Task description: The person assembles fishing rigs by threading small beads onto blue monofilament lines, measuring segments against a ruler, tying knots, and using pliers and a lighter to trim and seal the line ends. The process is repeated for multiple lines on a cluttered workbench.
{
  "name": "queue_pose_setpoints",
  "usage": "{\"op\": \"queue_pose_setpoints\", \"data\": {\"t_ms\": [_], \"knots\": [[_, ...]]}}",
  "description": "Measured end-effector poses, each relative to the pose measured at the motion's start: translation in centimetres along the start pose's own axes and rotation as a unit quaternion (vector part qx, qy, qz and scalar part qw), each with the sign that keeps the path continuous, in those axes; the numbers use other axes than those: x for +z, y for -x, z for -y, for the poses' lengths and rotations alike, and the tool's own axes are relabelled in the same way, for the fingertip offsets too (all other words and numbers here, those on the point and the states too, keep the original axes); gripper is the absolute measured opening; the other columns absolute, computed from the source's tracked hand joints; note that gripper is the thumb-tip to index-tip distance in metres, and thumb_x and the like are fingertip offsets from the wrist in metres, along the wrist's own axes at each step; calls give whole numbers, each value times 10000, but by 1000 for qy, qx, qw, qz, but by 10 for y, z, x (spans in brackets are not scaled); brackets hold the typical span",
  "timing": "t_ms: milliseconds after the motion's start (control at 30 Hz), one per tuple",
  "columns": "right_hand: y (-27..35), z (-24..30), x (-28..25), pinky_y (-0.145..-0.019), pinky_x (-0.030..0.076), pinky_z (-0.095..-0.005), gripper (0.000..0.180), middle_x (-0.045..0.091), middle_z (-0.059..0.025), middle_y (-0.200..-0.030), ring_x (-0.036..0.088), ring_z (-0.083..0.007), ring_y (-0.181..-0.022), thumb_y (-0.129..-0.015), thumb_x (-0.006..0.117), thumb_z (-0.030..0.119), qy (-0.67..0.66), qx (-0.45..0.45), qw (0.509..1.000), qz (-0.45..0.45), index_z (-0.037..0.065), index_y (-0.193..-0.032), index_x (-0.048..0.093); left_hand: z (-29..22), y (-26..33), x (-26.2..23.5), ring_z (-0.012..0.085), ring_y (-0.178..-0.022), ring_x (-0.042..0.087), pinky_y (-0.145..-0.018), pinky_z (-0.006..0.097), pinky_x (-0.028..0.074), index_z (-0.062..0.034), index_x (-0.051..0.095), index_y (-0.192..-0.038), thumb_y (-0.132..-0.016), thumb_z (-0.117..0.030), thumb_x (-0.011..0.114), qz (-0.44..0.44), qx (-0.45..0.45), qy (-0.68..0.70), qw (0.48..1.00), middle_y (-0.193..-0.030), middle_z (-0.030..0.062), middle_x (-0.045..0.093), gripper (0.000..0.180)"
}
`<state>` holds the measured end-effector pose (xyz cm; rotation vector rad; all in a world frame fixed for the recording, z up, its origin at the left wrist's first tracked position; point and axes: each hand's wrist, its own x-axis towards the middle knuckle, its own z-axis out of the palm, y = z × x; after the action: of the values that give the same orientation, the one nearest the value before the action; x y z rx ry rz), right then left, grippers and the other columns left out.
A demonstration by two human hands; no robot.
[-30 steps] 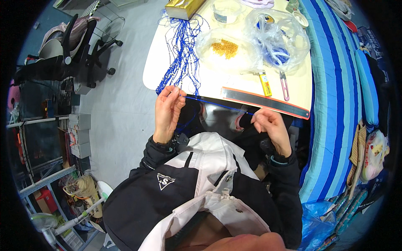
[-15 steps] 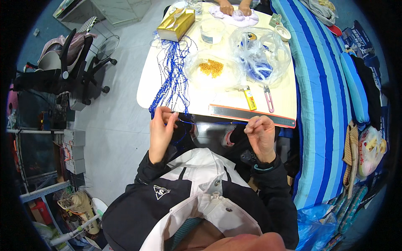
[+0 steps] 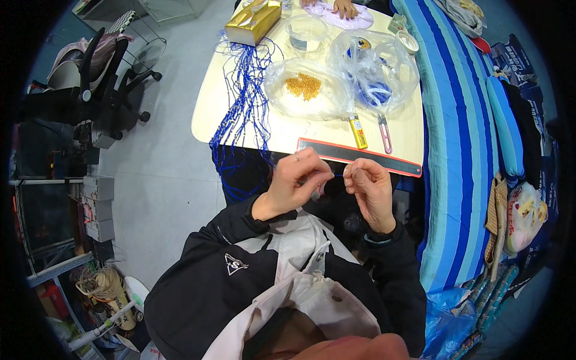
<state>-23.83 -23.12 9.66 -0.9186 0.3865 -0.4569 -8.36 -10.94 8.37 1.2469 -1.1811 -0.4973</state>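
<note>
Just off the table's near edge, my left hand and my right hand are close together with fingertips pinched. A short piece of thin blue cord spans the small gap between them, one end in each pinch. To the left, a bundle of blue cords dotted with small beads lies on the table and hangs over its edge. A black ruler with red edges lies right beyond my hands. Past it are a yellow lighter and pink-handled thread snips.
Gold beads lie on a clear plastic bag. Another bag holds blue cord. Behind stand a clear tub and a gold tissue box. Across the table, another person's hands touch a lilac soft mass. A striped bed borders the right.
My left hand has moved right, close to my right hand, shortening the visible cord between them. The other person's lilac mass looks flatter and their hands have shifted.
</note>
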Motion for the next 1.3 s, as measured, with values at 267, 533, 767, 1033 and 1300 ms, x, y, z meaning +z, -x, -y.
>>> {"op": "queue_pose_setpoints", "data": {"t_ms": [267, 533, 767, 1033, 1300], "knots": [[-3, -5, -2, -647, 527, -210, 83, 684, -84, -840, 649, -109, -713, -919, 642, 70, 101, 73, 992, 2, -9, -944, 632, 2, -6, -12, 145, -664, 528, -571, 254, 402, -21, 667, -798, -744, 20, 726, -23, 57, -68, 996, -768, 51, 541, 90], [-4, -36, -3, -628, 554, -209, 173, 695, -105, -825, 677, -115, -703, -900, 657, 48, 32, 181, 982, 38, 8, -1048, 577, 23, -10, -13, 204, -783, 529, -677, 297, 436, -32, 655, -819, -741, -34, 733, 68, 94, -68, 991, -822, 62, 509, 110], [-2, -53, -5, -641, 553, -219, 133, 692, -115, -830, 667, -128, -689, -901, 675, 81, -63, 126, 988, 56, 26, -1000, 606, 22, -5, -11, 170, -796, 558, -693, 284, 444, -40, 691, -872, -717, -23, 746, -24, 40, -32, 998, -872, 47, 579, 165], [-1, -55, -4, -650, 577, -252, 88, 686, -117, -843, 686, -163, -744, -885, 676, 32, -69, 83, 993, 54, 9, -945, 616, 9, 20, -20, 156, -846, 572, -740, 271, 436, -40, 684, -888, -726, -33, 763, 39, -93, 23, 995, -917, 42, 608, 181], [1, -47, -3, -718, 586, -279, 80, 693, -126, -910, 698, -175, -790, -886, 668, 8, 24, 54, 997, 49, -21, -949, 627, 15, 23, -13, 144, -823, 533, -716, 274, 428, -23, 608, -844, -807, -36, 710, 36, -121, 89, 988, -898, 49, 566, 109]]}}
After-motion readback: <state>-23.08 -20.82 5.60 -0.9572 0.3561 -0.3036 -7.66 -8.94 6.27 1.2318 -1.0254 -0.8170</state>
